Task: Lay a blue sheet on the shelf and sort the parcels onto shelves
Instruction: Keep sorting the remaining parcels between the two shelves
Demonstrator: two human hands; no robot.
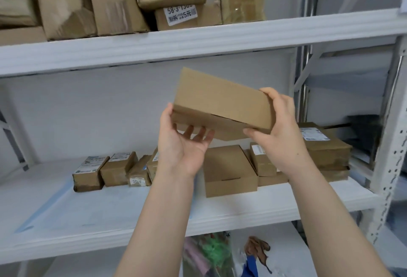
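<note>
The left hand (182, 144) and right hand (279, 131) each clasp an end of a tilted box (220, 103) held above the shelf (242, 213), which I judge should be levelled, then lowered onto the shelf beside the parcels (123, 169) there without knocking them.

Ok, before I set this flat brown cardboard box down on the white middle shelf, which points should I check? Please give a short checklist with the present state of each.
1. Grip: the left hand and the right hand both hold the flat brown cardboard box, one at each end: ok.
2. Box level: not ok, it is tilted.
3. Free space on the white middle shelf: ok, there is room left of the row of small brown parcels.
4. Pale blue sheet on that shelf: ok, it lies there.
5. Label on the held box: cannot tell, none on the faces in view.
</note>
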